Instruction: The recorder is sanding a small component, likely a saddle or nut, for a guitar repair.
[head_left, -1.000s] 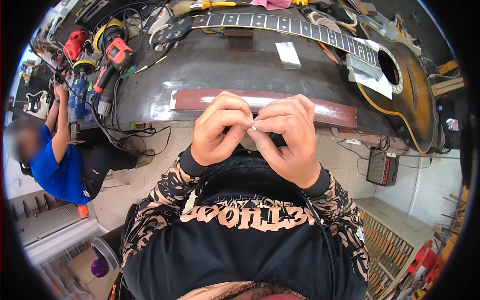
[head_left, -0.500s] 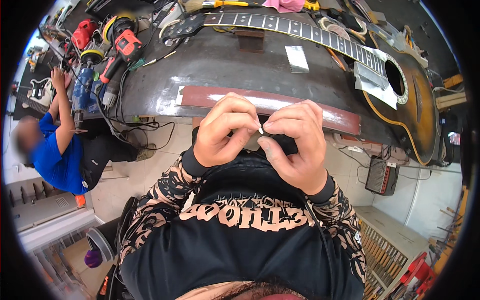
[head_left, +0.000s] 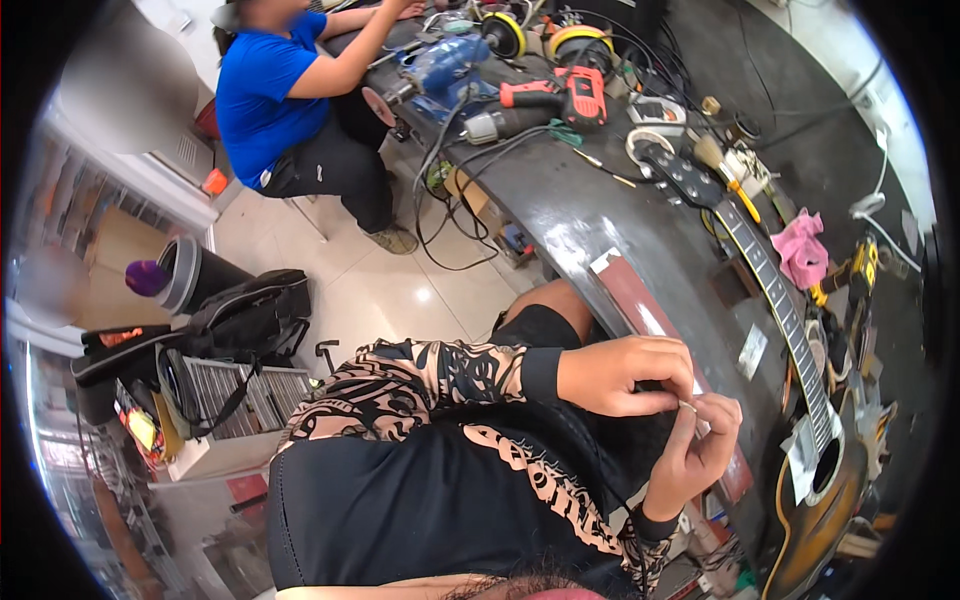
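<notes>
Fingertips of both hands meet over the front edge of the dark bench. My left hand [head_left: 628,377] is closed, thumb and fingers pinching one end of a small whitish piece [head_left: 688,407]. The other end sits in the fingertips of my right hand [head_left: 703,450], which is also closed. The piece is mostly covered by fingers, so its exact kind cannot be told. Just beyond the hands, a long reddish-brown strip like sandpaper [head_left: 638,297] lies along the bench edge. Farther right is an acoustic guitar [head_left: 795,552] with a dark sunburst body, its fretted neck [head_left: 775,283] running away from me.
A red-and-black power tool [head_left: 583,98], a blue drill [head_left: 447,66] and tangled cables [head_left: 470,215] crowd the far bench. A pink cloth [head_left: 800,250] lies past the guitar neck. A co-worker in a blue shirt [head_left: 265,80] sits far left. A black bag [head_left: 265,312] rests at left.
The view has swung to the left, so bench and guitar appear farther right and tilted. Both hands still pinch the small piece, now with fingertips closer together around it.
</notes>
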